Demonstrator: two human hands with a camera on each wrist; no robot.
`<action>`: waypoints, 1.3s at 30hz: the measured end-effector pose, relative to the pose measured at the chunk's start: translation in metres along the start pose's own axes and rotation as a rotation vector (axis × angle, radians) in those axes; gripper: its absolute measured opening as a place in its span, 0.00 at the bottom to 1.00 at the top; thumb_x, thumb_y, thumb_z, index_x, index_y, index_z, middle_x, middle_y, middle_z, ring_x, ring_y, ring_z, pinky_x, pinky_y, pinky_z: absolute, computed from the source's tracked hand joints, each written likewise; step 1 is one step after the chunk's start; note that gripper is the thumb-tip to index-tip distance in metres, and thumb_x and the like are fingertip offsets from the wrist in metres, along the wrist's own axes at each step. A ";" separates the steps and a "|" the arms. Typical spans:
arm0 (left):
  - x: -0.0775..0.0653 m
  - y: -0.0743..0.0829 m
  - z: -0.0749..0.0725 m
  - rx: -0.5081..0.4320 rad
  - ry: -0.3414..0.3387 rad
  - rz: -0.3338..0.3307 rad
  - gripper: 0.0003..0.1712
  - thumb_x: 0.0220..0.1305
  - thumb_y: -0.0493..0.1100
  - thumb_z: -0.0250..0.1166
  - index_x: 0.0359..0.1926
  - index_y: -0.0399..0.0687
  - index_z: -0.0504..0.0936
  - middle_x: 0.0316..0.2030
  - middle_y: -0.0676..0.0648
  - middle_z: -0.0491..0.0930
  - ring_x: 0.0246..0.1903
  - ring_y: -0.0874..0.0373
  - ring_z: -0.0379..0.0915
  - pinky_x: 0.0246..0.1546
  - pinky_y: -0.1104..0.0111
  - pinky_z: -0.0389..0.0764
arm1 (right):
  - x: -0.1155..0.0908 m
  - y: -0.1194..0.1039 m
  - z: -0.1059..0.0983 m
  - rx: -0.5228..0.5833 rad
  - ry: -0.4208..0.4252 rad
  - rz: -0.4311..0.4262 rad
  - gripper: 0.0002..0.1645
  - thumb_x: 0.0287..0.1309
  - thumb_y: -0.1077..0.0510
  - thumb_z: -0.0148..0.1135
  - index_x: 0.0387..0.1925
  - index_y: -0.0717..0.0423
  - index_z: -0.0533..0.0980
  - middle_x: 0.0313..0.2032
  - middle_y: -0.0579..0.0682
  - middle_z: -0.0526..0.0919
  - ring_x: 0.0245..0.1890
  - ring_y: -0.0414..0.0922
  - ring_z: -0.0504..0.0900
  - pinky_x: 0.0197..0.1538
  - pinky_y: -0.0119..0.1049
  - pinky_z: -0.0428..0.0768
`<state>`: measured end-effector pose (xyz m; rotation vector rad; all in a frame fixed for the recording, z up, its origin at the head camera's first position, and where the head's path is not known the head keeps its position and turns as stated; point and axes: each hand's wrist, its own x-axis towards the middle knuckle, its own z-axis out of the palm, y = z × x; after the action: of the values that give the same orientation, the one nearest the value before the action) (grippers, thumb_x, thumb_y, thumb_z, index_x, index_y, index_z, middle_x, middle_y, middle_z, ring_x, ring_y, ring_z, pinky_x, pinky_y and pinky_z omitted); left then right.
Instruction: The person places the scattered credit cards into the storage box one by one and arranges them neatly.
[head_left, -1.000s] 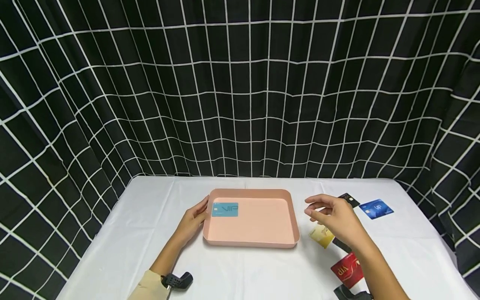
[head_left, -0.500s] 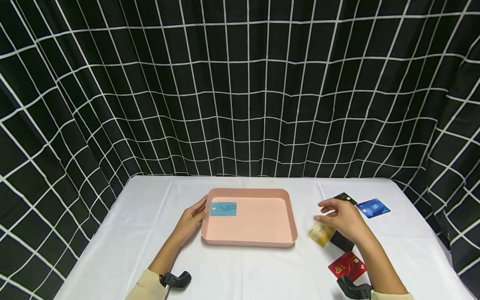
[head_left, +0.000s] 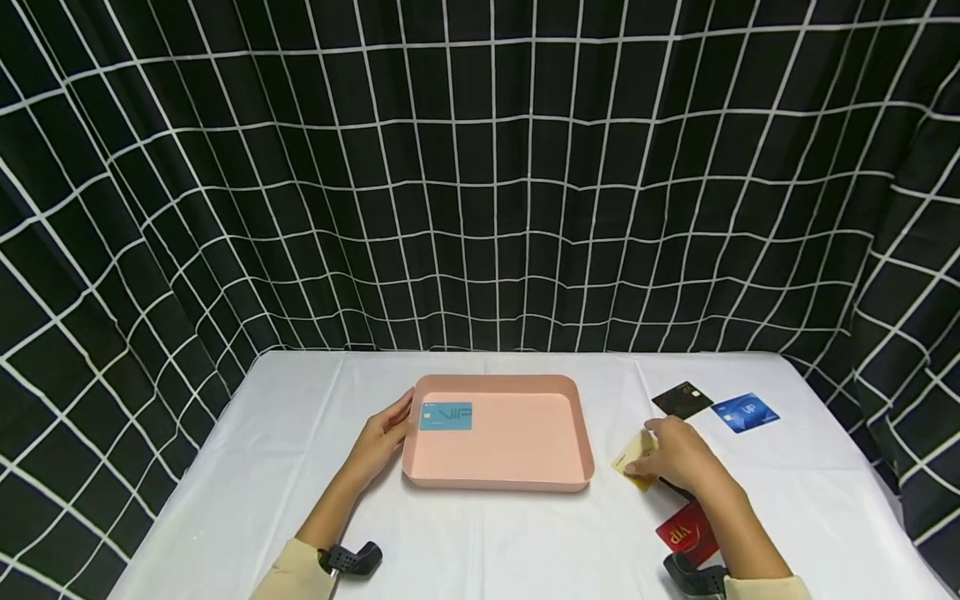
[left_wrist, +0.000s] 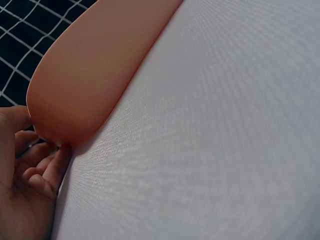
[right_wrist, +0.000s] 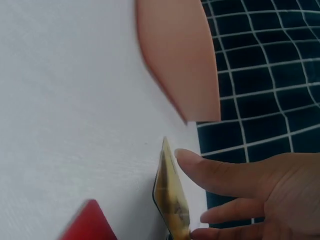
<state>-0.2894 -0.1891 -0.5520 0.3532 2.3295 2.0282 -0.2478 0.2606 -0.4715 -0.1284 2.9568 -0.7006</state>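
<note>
My left hand (head_left: pixel 378 437) holds the left side of a pink tray (head_left: pixel 502 485), its curled fingers at the tray's corner in the left wrist view. Inside the tray, at its upper left, lies a teal VIP card (head_left: pixel 446 417). My right hand (head_left: pixel 682 454) is over a gold card (head_left: pixel 628 460), which lies right of the tray. Its thumb and fingertips are spread over that card in the head view; the right wrist view shows the thumb just beside the card's edge. A dark card (head_left: pixel 675 490) is mostly hidden beneath the same hand.
Behind the right hand lie a black card (head_left: pixel 682 400) and a blue card (head_left: pixel 746 412). Red card (head_left: pixel 686 532) lies nearer the front, partly covered by the right wrist and its black strap. A black curtain (head_left: pixel 480 208) with white grid lines hangs behind the white table (head_left: pixel 337 400).
My right hand has first drawn back from near the tray, then come down over the gold card, uncovering the black card. The left hand stays at the tray.
</note>
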 end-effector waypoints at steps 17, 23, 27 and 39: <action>-0.001 0.001 -0.003 0.025 0.008 -0.002 0.34 0.73 0.33 0.55 0.77 0.45 0.62 0.75 0.45 0.62 0.72 0.51 0.62 0.65 0.69 0.73 | -0.004 -0.008 0.012 -0.087 0.051 0.022 0.36 0.36 0.55 0.87 0.41 0.76 0.79 0.33 0.62 0.73 0.35 0.55 0.73 0.37 0.53 0.80; -0.001 0.000 -0.004 0.009 -0.002 -0.010 0.34 0.73 0.33 0.55 0.77 0.44 0.61 0.75 0.45 0.61 0.73 0.50 0.61 0.65 0.70 0.73 | -0.004 -0.006 0.016 -0.103 0.078 0.028 0.28 0.33 0.54 0.87 0.30 0.69 0.80 0.30 0.60 0.71 0.33 0.55 0.71 0.35 0.51 0.77; -0.002 0.000 -0.003 0.008 0.004 -0.015 0.34 0.73 0.33 0.55 0.77 0.44 0.61 0.75 0.45 0.61 0.73 0.51 0.60 0.65 0.70 0.73 | -0.004 -0.005 0.017 -0.101 0.099 0.022 0.29 0.31 0.54 0.88 0.29 0.69 0.79 0.30 0.60 0.71 0.32 0.55 0.70 0.33 0.50 0.76; 0.000 -0.001 -0.002 0.015 0.004 -0.007 0.33 0.74 0.34 0.55 0.77 0.43 0.61 0.75 0.43 0.61 0.73 0.49 0.60 0.65 0.68 0.73 | 0.000 -0.002 0.015 -0.099 0.097 0.033 0.41 0.28 0.52 0.89 0.40 0.75 0.78 0.32 0.62 0.71 0.34 0.56 0.73 0.36 0.53 0.78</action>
<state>-0.2899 -0.1910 -0.5523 0.3419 2.3458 2.0114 -0.2459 0.2527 -0.4836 -0.0542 3.0797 -0.5719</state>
